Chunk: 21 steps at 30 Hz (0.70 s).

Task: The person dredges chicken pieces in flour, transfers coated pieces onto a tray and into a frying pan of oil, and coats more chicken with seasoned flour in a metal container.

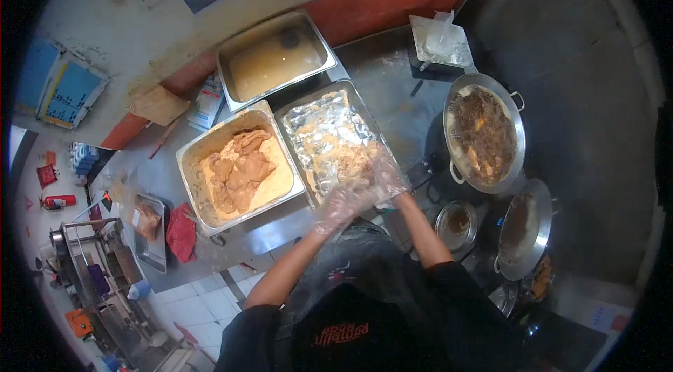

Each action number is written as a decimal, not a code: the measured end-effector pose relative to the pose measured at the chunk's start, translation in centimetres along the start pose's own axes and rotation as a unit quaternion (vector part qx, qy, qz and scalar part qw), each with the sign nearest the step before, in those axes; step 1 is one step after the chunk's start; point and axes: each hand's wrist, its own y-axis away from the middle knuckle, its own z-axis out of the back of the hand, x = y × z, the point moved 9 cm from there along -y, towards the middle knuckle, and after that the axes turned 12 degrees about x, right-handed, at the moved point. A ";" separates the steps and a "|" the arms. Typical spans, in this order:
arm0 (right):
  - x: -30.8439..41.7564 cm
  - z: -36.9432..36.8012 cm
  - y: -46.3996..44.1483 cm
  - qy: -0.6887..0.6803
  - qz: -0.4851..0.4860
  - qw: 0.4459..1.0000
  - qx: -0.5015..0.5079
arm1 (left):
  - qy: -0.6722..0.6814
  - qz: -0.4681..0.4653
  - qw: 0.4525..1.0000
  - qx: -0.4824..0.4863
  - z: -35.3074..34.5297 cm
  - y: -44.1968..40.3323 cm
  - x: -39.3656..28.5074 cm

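Both my hands wear clear plastic gloves and meet over the near end of a foil-lined metal tray point(326, 120) with crumbs of flour on it. My left hand point(341, 205) reaches in from the left, its fingers smeared and close to the other hand. My right hand point(388, 177) is beside a floury, coated chicken piece point(352, 160); whether its fingers grip the piece is unclear. Left of the tray, a deep metal pan point(191, 169) holds flour with raw, marinated chicken point(242, 170) lying on top.
Behind stands a metal pan point(326, 58) of cloudy liquid. On the right, one wok point(456, 174) holds bubbling oil with food frying, and a second wok point(541, 232) holds dark oil. A lidded pot point(457, 225) is near my right arm. A red cloth point(181, 233) lies left.
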 end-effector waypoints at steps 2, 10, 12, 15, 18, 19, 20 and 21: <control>-3.4 -3.5 0.1 -0.436 -0.075 0.895 0.045 | 0.145 0.108 0.981 0.073 -1.5 -0.2 -2.5; 2.1 -4.1 1.0 -0.618 -0.112 0.776 0.046 | 0.092 0.030 0.992 0.085 -3.8 -0.4 -0.6; 1.8 -3.9 0.9 -0.649 -0.122 0.749 0.044 | -0.163 -0.047 0.978 0.123 -6.1 -0.7 -0.7; 2.0 -3.5 0.9 -0.644 -0.109 0.757 0.027 | -0.232 -0.179 0.953 -0.073 -7.7 1.2 0.9; 1.6 -3.3 0.6 -0.580 -0.090 0.810 -0.002 | -0.163 -0.209 0.960 -0.093 -8.1 1.7 2.1; 1.7 -2.8 0.4 -0.519 -0.079 0.851 -0.012 | -0.132 -0.205 0.967 -0.078 -7.7 1.7 1.8; 1.8 -2.3 0.2 -0.444 -0.071 0.893 -0.023 | 0.032 -0.060 0.997 0.029 -6.4 0.8 2.3; 2.1 -1.6 0.0 -0.325 -0.059 0.944 -0.027 | 0.118 0.009 0.989 0.089 -6.3 0.9 3.2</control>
